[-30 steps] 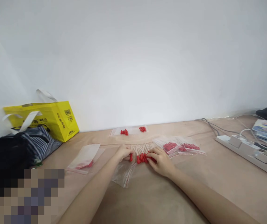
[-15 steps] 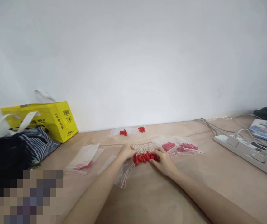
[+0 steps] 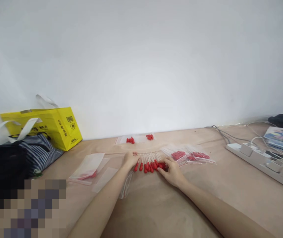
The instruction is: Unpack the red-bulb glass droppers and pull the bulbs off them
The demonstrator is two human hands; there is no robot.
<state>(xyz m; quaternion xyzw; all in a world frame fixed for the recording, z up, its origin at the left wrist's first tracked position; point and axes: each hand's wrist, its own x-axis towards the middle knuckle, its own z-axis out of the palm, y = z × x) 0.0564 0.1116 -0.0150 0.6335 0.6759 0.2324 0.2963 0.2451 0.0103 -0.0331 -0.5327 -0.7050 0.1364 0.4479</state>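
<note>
A fanned row of red-tipped sticks lies on the table, pale shafts pointing away from me and red bulb heads toward me. My left hand is at the row's left end, its fingers curled against the shaft of the outermost stick. At the right end, my right hand curls its thumb and fingers around several red heads, partly hiding them. A clear plastic bag lies under my left forearm, close to the row.
Bags of red-tipped sticks lie right of the row. Another bag with red pieces is near the wall. Flat zip bags sit left. A power strip with cables stands right; a yellow bag and striped bag stand left.
My left hand has shifted left. The sticks at the left end are now spread farther apart, with gaps between their red heads. My right hand has barely moved.
</note>
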